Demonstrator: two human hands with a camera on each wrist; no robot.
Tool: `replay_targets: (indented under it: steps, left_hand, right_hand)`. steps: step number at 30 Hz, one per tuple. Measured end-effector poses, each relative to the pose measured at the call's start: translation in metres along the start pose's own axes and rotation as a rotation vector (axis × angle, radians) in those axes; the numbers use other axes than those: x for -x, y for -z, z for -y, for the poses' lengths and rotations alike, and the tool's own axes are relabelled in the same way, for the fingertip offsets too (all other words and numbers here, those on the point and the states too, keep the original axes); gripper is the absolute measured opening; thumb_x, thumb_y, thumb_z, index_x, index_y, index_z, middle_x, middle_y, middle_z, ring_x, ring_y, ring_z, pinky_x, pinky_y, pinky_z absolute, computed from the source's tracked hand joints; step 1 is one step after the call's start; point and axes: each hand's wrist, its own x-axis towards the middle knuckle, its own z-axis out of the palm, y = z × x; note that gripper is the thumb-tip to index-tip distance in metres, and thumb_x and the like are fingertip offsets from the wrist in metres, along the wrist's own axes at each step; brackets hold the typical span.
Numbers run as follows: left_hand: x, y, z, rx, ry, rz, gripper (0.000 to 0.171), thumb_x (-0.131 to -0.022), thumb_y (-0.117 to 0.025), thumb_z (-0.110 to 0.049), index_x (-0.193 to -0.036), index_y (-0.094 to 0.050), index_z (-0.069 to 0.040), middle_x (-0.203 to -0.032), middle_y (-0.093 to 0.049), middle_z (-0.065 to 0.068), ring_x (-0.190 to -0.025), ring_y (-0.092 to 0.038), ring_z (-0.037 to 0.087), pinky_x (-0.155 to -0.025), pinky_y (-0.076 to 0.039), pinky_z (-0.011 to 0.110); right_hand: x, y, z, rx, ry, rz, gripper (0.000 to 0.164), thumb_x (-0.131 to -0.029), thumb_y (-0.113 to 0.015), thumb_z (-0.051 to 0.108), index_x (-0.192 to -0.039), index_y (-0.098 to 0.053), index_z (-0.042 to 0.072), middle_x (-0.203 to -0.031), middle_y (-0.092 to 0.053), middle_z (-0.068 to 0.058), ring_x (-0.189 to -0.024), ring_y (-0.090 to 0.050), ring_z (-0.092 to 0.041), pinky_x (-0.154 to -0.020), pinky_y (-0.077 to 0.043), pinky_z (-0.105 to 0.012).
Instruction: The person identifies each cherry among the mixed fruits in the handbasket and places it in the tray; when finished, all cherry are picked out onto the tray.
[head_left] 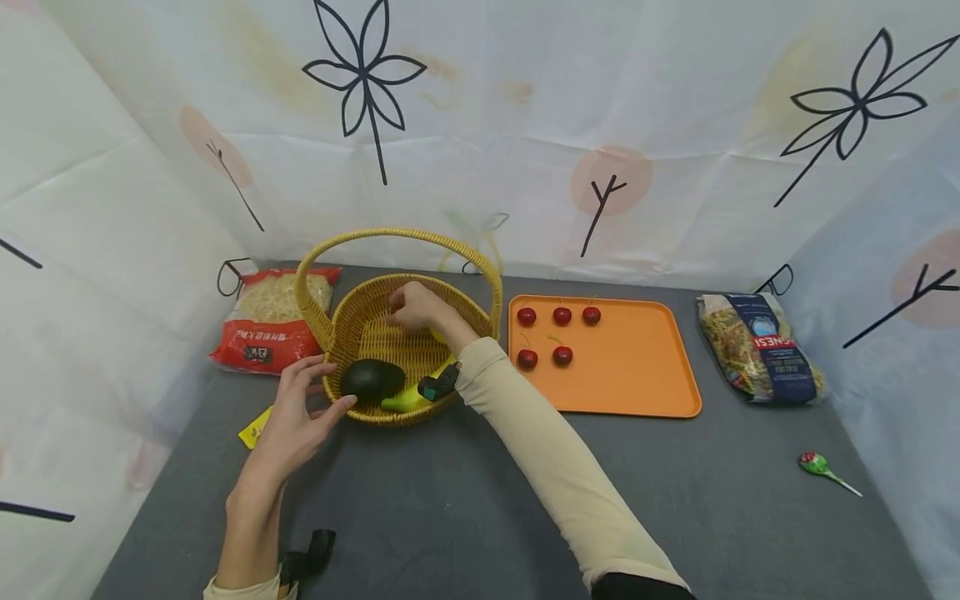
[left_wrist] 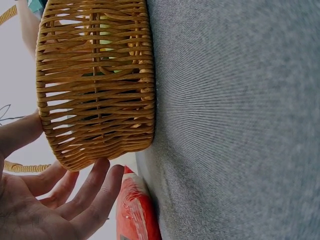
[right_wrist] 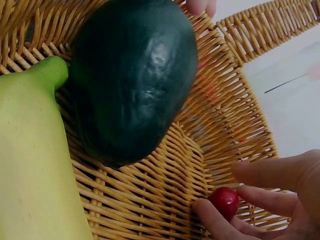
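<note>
A wicker basket [head_left: 360, 333] with a hoop handle stands on the grey table, holding a dark avocado [head_left: 372, 379] and a yellow-green banana [head_left: 405, 400]. My right hand [head_left: 416, 308] reaches into the basket; in the right wrist view its fingertips [right_wrist: 205, 212] pinch a red cherry [right_wrist: 223, 201] low against the basket's woven floor [right_wrist: 165, 175], beside the avocado [right_wrist: 135, 85] and banana [right_wrist: 35, 165]. My left hand [head_left: 300, 408] lies open at the basket's near-left wall [left_wrist: 95, 85], its thumb touching the rim and its fingers [left_wrist: 90, 190] spread.
An orange tray [head_left: 637, 375] right of the basket carries several cherries [head_left: 558, 316]. A red noodle bag [head_left: 266, 321] lies at the left, a blue pasta bag [head_left: 757, 346] at the right, a lollipop [head_left: 813, 463] front right. A yellow packet [head_left: 255, 427] lies under my left hand.
</note>
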Motion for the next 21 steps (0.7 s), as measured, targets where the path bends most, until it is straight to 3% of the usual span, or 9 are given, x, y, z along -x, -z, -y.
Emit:
replay_targets:
  steps: [3,6,10,15,21]
  left_hand:
    - [0.000,0.000,0.000,-0.001,-0.001,-0.001,0.061,-0.104,-0.075,-0.020,-0.152,-0.047,0.005,-0.169,-0.025,0.027,-0.136,-0.053,0.048,-0.106,-0.059,0.065]
    - [0.000,0.000,0.000,-0.001,-0.002,-0.002,0.061,-0.104,-0.075,-0.020,-0.152,-0.047,0.005,-0.168,-0.025,0.027,-0.136,-0.053,0.048,-0.105,-0.059,0.065]
    - [0.000,-0.001,0.001,0.001,-0.008,-0.003,0.061,-0.104,-0.075,-0.020,-0.152,-0.047,0.005,-0.168,-0.025,0.026,-0.136,-0.053,0.048,-0.105,-0.059,0.065]
    - [0.000,-0.001,0.002,0.003,-0.004,-0.002,0.062,-0.104,-0.075,-0.021,-0.152,-0.047,0.005,-0.168,-0.025,0.026,-0.136,-0.053,0.048,-0.106,-0.059,0.065]
    - [0.000,-0.001,0.001,0.015,0.012,0.007,0.063,-0.104,-0.075,-0.021,-0.153,-0.046,0.005,-0.169,-0.023,0.026,-0.137,-0.051,0.049,-0.108,-0.057,0.067]
  right_hand:
    - [-0.001,-0.002,-0.002,-0.015,0.012,-0.001,0.051,-0.107,-0.062,0.005,-0.156,-0.051,-0.007,-0.148,-0.061,-0.026,-0.085,-0.050,-0.015,-0.073,-0.043,-0.028]
    - [0.001,-0.003,-0.002,-0.033,0.024,-0.013,0.049,-0.105,-0.064,0.002,-0.153,-0.056,-0.007,-0.145,-0.063,-0.026,-0.102,-0.060,-0.024,-0.078,-0.048,-0.028]
    - [0.007,-0.002,0.000,-0.096,0.046,-0.065,0.042,-0.101,-0.070,0.001,-0.143,-0.066,-0.002,-0.147,-0.066,-0.020,-0.134,-0.064,-0.033,-0.100,-0.060,-0.036]
    - [0.021,0.001,0.005,-0.126,0.120,-0.082,0.034,-0.100,-0.075,0.004,-0.133,-0.070,0.002,-0.140,-0.069,-0.016,-0.139,-0.062,-0.034,-0.110,-0.060,-0.046]
    - [0.050,0.012,0.010,-0.047,0.209,-0.037,0.035,-0.102,-0.076,0.015,-0.135,-0.069,0.010,-0.143,-0.068,-0.012,-0.138,-0.063,-0.028,-0.106,-0.061,-0.040]
